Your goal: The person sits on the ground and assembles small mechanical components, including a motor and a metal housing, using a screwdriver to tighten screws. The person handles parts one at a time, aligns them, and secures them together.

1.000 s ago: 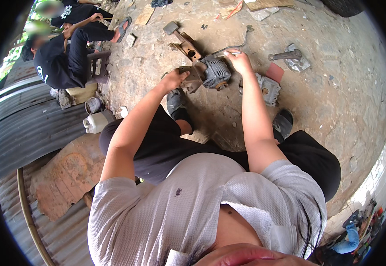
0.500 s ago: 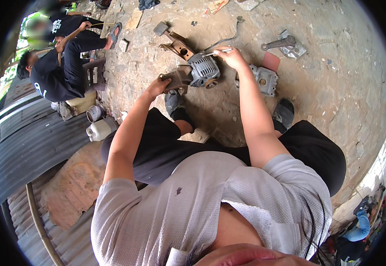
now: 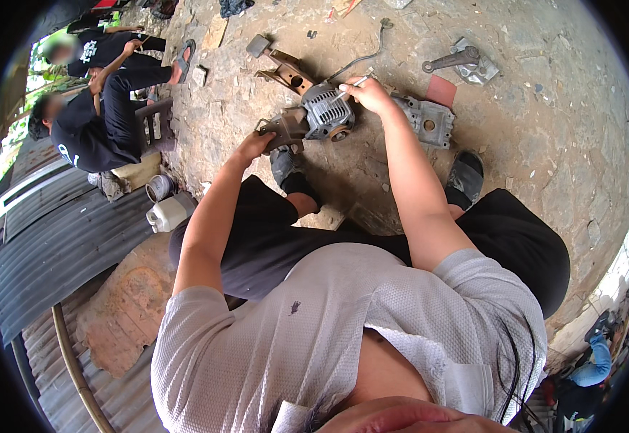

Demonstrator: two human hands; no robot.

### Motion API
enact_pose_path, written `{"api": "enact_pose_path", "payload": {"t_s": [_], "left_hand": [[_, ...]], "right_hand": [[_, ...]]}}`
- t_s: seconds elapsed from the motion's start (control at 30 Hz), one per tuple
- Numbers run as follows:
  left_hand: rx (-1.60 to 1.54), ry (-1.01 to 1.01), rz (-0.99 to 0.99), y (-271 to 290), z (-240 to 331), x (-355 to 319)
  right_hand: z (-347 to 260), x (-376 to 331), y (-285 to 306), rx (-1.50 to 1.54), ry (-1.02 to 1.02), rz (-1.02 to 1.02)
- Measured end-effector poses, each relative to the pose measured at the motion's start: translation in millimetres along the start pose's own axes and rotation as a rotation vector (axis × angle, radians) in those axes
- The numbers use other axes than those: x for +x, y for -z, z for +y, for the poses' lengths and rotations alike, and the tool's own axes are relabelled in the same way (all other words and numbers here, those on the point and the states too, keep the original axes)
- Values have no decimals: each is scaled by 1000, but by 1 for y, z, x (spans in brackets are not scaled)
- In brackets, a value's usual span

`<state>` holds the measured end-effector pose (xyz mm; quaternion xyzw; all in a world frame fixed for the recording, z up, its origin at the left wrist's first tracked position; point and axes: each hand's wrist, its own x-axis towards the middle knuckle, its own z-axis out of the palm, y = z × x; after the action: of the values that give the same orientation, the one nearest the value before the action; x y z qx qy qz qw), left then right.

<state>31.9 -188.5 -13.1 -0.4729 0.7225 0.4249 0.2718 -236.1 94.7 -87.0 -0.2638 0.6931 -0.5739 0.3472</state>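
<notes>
One grey, slotted metal housing (image 3: 326,108), rounded, with a rust-brown hub (image 3: 339,133), is seen near the left foot (image 3: 284,167), a rusty brown bracket (image 3: 287,125) close against its left side. The bracket is gripped by the left hand (image 3: 256,143); beside the housing, a slim pale tool (image 3: 342,94) is pinched in the right hand (image 3: 369,94). Rightward, a flat grey casting (image 3: 438,127) is seen.

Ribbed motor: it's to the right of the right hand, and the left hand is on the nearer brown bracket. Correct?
Wrong side: the head view shows the ribbed motor to the left of the right hand. The left hand is indeed on the nearer brown bracket.
</notes>
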Motion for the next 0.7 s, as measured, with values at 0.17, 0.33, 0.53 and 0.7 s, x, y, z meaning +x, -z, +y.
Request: {"api": "enact_pose_path", "payload": {"t_s": [0.17,0.33,0.53,0.7], "left_hand": [[-14,7,-28,0,9,-7],[29,-24,-8,-2,14,-13],[66,1,-7,2,3,-5],[80,15,-33,3,6,-6]], "right_hand": [[2,2,5,196,-41,55],[3,0,6,166,-88,-12],[3,3,7,238,-99,-65],[4,4,11,279,-84,-82]]}}
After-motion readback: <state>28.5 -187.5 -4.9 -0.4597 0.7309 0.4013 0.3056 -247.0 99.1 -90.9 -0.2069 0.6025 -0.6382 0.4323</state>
